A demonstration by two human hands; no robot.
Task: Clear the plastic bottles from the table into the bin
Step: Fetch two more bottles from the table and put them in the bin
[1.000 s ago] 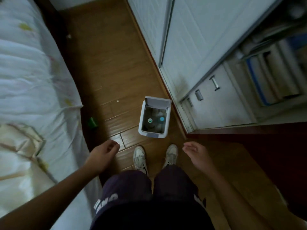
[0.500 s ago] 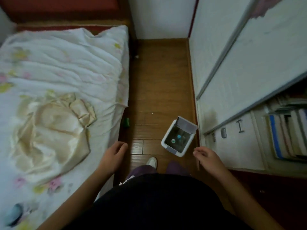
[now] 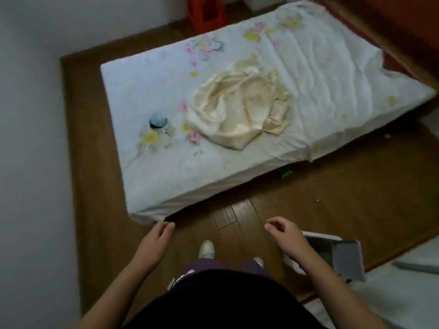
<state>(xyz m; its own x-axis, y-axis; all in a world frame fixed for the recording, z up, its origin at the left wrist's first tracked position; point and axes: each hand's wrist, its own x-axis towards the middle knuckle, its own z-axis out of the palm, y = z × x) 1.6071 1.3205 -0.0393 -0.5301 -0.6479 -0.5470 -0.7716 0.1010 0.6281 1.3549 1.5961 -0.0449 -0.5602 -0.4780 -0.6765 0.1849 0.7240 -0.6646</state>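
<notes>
— What's changed just now?

— I've swung away from the bin (image 3: 342, 255). A second ago it sat straight ahead at my feet with its lid up; now it's low on the right, tucked behind my right wrist, and the bed (image 3: 332, 74) fills the view in front of me.

— Meaning what for the job?

— I judge the drop is done and I'm turning to fetch the next one. Both hands are free for it.

— Describe them.

— My left hand (image 3: 155, 243) hangs near the bed's near corner, fingers loosely curled, gripping nothing. My right hand (image 3: 285, 235) hovers over the floor, fingers slack and apart, also empty.

— Where's the next bottle?

— One bottle (image 3: 158, 123) on the left part of the bed, standing on the flowered sheet, blue cap up, just left of the crumpled cream cloth (image 3: 240, 110). It's blurred, so I take it for clear plastic rather than swear to it.

— Count it off.

— One bottle on the bed, one bin, one cream cloth, one small green thing (image 3: 285, 173) at the bed's near edge on the floor, one red stool (image 3: 206, 10) at the far end. Two hands, both empty.
</notes>
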